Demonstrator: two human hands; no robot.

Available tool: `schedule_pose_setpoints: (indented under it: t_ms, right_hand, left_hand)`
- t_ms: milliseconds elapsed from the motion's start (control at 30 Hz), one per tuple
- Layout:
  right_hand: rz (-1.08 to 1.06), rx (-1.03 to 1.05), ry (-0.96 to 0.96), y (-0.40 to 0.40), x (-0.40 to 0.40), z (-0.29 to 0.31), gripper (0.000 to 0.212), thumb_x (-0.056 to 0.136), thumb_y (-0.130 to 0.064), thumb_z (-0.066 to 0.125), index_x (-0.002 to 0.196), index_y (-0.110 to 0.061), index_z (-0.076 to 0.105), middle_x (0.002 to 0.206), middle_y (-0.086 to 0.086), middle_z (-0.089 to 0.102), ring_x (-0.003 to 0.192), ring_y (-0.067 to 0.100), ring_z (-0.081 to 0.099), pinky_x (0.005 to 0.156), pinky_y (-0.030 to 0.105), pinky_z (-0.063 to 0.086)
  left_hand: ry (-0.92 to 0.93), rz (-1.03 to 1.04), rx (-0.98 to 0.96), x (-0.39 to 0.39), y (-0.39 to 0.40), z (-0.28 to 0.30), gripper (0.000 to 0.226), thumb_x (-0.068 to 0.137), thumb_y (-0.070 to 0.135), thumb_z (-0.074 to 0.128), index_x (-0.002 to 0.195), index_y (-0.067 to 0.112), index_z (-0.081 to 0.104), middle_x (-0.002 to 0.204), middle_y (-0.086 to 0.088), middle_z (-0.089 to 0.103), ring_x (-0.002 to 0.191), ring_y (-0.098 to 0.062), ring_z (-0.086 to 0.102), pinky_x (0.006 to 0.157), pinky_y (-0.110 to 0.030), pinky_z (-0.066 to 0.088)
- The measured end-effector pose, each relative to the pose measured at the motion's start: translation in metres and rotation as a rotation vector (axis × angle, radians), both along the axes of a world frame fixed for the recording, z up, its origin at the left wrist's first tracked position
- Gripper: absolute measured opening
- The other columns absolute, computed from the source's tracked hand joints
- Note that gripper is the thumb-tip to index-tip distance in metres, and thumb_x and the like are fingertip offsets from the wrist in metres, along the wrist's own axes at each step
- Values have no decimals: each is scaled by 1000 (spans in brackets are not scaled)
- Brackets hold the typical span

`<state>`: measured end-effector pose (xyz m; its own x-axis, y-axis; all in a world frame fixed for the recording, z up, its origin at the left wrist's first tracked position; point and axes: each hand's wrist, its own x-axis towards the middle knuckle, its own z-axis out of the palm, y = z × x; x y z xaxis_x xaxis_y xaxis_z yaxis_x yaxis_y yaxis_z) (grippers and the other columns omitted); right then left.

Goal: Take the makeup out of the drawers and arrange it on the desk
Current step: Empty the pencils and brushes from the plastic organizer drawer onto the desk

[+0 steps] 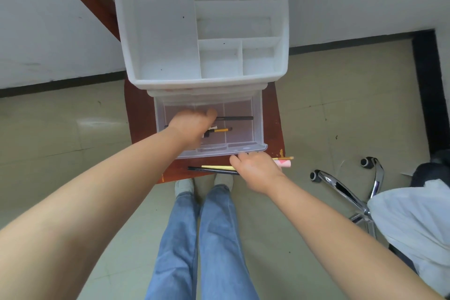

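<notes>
White plastic organiser (170,31) stands on a reddish-brown desk (138,114), its top tray of open compartments facing up. Clear drawer (257,129) pulled out toward the person, hanging over the desk's near part.

Left hand (192,128) reaches down into the drawer, fingers curled under around something there; blurred, so exactly which item it grips I cannot tell. Just beside it in the drawer: a long black pencil (237,118) lying crosswise, and a small yellow-handled brush (222,130) nearer the front wall.

Right hand (255,169) is below the drawer's front lip, fingers curled over a bundle at the desk edge (a black pencil (211,170), a yellow stick (218,167), a pink item (285,162) poking out the far side). Whether it lifts them or presses them to the desk is unclear.

Blue jeans (207,238) and pale shoes below; office chair base (350,192) on the floor to the right.
</notes>
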<state>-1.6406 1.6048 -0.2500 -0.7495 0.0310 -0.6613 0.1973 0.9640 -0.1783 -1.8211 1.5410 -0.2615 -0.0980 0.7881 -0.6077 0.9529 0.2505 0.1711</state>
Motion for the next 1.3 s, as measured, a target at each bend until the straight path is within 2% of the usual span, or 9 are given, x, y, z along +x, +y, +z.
schedule_pose_setpoints:
  t_ms: [100, 267, 400, 533, 700, 867, 1000, 1167, 1300]
  right_hand:
    - [3, -3, -18, -1, 0, -2, 47, 70, 5, 59, 112, -7, 41, 107, 15, 56, 91, 34, 56, 61, 35, 32]
    - [-13, 20, 2, -1, -2, 1, 49, 71, 6, 57, 115, -7, 40, 109, 15, 55, 94, 34, 56, 63, 34, 31]
    - [-75, 26, 39, -3, -16, 7, 49, 75, 3, 54, 121, -5, 39, 112, 15, 55, 98, 32, 55, 69, 34, 35]
    - [-128, 65, 53, 3, -42, 11, 55, 75, -1, 55, 127, -6, 37, 117, 14, 55, 102, 33, 54, 73, 35, 41]
    - [-141, 102, 73, 18, -68, 10, 56, 76, 0, 53, 129, -8, 36, 114, 13, 57, 98, 32, 57, 65, 33, 37]
    - [-137, 165, 85, 36, -79, 6, 67, 77, -2, 54, 137, -10, 26, 120, 14, 54, 104, 34, 55, 75, 36, 46]
    - [-202, 213, 43, 43, -90, 4, 58, 78, 0, 52, 132, -11, 31, 113, 14, 55, 99, 34, 57, 68, 34, 43]
    - [-239, 155, 27, 39, -72, 18, 63, 76, 0, 54, 133, -9, 28, 114, 14, 53, 99, 32, 55, 66, 33, 38]
    - [-228, 135, 64, 29, -50, 50, 48, 74, 2, 53, 119, -7, 39, 109, 12, 54, 96, 32, 56, 62, 33, 34]
  left_hand:
    - [-3, 11, 52, -3, -2, 9, 41, 80, -2, 51, 117, 6, 37, 82, -11, 52, 67, -27, 46, 55, -31, 37]
    - [24, 2, 126, -8, -3, 41, 37, 77, -2, 51, 110, 5, 38, 92, -15, 55, 67, -29, 47, 52, -32, 31]
    - [59, 82, 195, -16, -22, 71, 34, 73, -7, 48, 104, 4, 40, 90, -16, 52, 64, -25, 36, 46, -29, 18]
    - [102, 145, 124, -25, -40, 89, 36, 73, -5, 49, 106, 6, 38, 92, -12, 51, 66, -24, 36, 52, -32, 27]
    - [127, 151, 73, -31, -29, 89, 39, 75, -2, 53, 109, 7, 35, 95, -12, 54, 67, -27, 42, 53, -33, 30]
    - [139, 153, 98, -30, -20, 86, 40, 75, 0, 54, 109, 7, 35, 94, -12, 54, 76, -32, 54, 53, -33, 30]
    - [162, 154, 74, -31, -24, 92, 39, 75, -2, 52, 109, 7, 36, 90, -12, 52, 66, -28, 42, 52, -33, 30]
    - [171, 130, 32, -26, -20, 109, 38, 76, -1, 53, 108, 8, 35, 92, -11, 51, 65, -25, 37, 51, -32, 28]
    - [180, 78, 34, -13, -9, 136, 38, 75, -1, 54, 108, 7, 36, 96, -12, 53, 67, -26, 37, 51, -33, 28]
